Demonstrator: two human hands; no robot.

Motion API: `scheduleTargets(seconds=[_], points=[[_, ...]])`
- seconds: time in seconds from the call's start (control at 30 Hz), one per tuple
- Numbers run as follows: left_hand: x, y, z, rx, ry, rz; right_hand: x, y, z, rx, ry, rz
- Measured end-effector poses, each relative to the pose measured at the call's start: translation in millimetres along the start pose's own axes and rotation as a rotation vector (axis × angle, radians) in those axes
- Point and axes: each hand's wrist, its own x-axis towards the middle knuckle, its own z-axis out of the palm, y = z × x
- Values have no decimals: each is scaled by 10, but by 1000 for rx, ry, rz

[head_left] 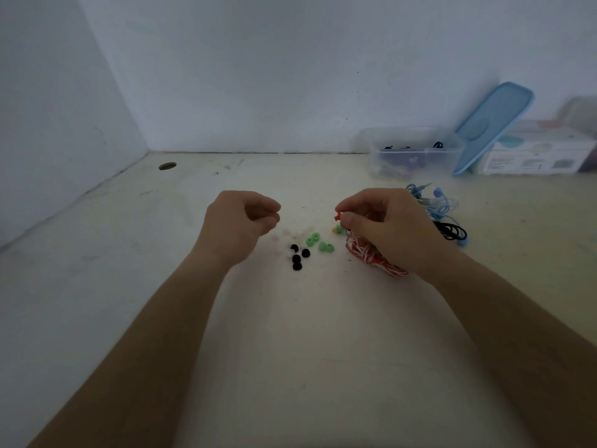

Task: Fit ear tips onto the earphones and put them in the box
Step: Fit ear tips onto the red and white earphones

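Pinching a red earbud between thumb and forefinger, the right hand hovers beside loose ear tips; the left hand curls its fingers, contents unclear.

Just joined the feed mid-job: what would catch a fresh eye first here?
Mid-table, the right hand pinches a red earphone over its bundled red-and-white cord; the left hand hovers beside it, fingers curled. Between them lie loose black ear tips and green ear tips. Far right, a clear box stands open, its blue lid propped up beside it.
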Motion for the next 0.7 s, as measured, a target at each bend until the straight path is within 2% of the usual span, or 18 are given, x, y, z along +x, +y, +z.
scheduleTargets(seconds=[0.17,0.4,0.5,0.7], points=[[-89,115,53,-293,-87,-22,-4,-5,2,-8,-27,0],[-155,221,296,-688,-245,-151,-26,-74,-53,28,-73,-25],[-167,235,344,-720,-272,-145,-35,-97,-57,18,-88,-54],[-183,244,367,-620,-273,-96,-41,-111,-47,57,-122,-74]])
